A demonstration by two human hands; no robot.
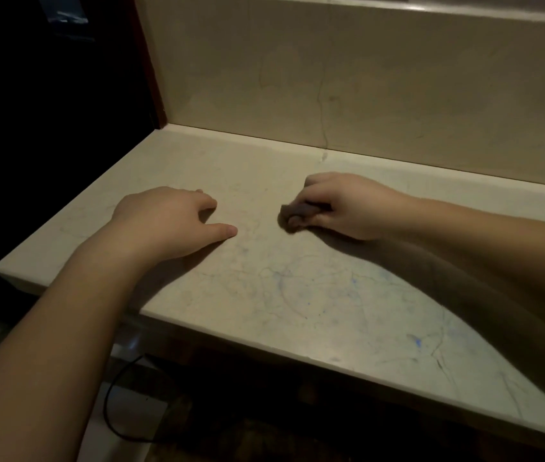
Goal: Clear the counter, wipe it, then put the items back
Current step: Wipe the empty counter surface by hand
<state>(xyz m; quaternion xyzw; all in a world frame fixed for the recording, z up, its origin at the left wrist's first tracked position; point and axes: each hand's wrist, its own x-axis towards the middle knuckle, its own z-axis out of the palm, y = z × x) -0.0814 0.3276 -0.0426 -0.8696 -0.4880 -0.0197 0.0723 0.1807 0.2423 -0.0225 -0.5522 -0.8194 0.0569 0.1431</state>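
Observation:
A pale marble counter (297, 305) with faint blue marks fills the middle of the view. My right hand (347, 205) rests on it near the back and grips a small dark bunched cloth (296, 216), which sticks out to the left of the fingers and touches the stone. To the left, my left hand (171, 221) lies palm down on the counter, thumb stretched out to the right, fingers loosely bent and holding nothing. No other items are on the visible counter.
A beige stone backsplash (331, 78) rises behind the counter. The counter's left end (14, 268) drops off into a dark area. A black cable (111, 405) loops on the floor below the front edge.

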